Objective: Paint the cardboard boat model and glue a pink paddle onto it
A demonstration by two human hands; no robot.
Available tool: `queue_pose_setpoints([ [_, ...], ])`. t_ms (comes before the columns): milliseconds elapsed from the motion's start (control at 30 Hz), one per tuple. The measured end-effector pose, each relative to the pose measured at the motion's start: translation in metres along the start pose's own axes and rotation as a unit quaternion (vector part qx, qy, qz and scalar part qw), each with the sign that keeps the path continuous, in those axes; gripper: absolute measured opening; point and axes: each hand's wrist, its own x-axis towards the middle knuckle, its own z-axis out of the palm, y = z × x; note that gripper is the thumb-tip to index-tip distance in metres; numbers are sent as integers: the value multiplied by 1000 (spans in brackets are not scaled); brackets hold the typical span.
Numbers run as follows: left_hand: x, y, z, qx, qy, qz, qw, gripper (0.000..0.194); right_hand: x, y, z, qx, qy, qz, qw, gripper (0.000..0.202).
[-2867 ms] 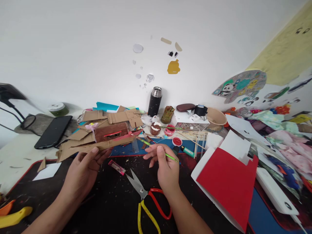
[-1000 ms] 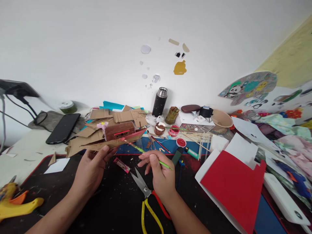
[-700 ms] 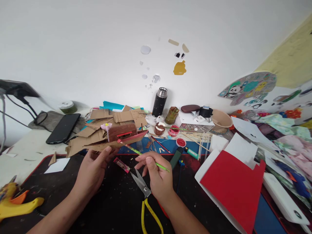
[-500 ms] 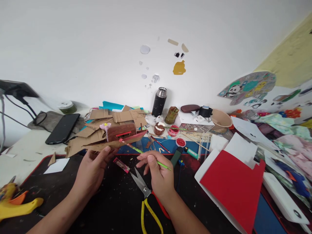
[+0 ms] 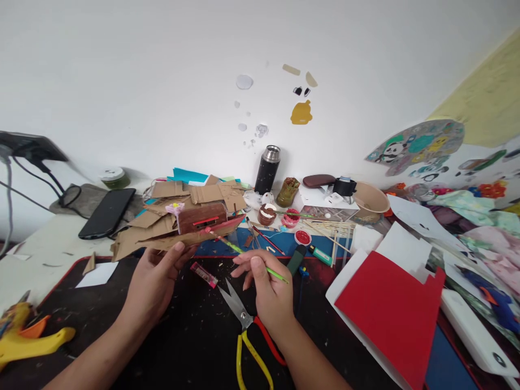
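Observation:
A brown cardboard model (image 5: 203, 219) with a red strip on its side and a pink flower at its left end is held up by my left hand (image 5: 152, 279), whose fingers grip the base from below. My right hand (image 5: 270, 284) pinches a green paintbrush (image 5: 231, 245). The brush's pinkish tip touches or nearly touches the model's base near the red strip. Under my right hand lie scissors (image 5: 244, 317) with yellow and red handles, blades partly apart. A small pink-ended case (image 5: 203, 274) rests on the black mat between my hands.
Behind are cardboard scraps (image 5: 164, 208), a black flask (image 5: 267, 170), a brown jar (image 5: 287, 192) and a red paint pot (image 5: 302, 238). Red card (image 5: 390, 306) lies right. A phone (image 5: 106, 213) and yellow glue gun (image 5: 36, 344) are at the left.
The brush tip has moved slightly right along the model's base. The whole view has shifted a little; both hands keep their hold.

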Motion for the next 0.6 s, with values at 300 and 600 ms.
queue_pose_setpoints([
  [300,-1,-1,2,20,-1,-20,1000,38,-5,0,4,-4,-38,-5,999,37],
  [600,-2,-4,3,11,2,-39,999,42,-6,0,6,-10,-57,-7,998,37],
])
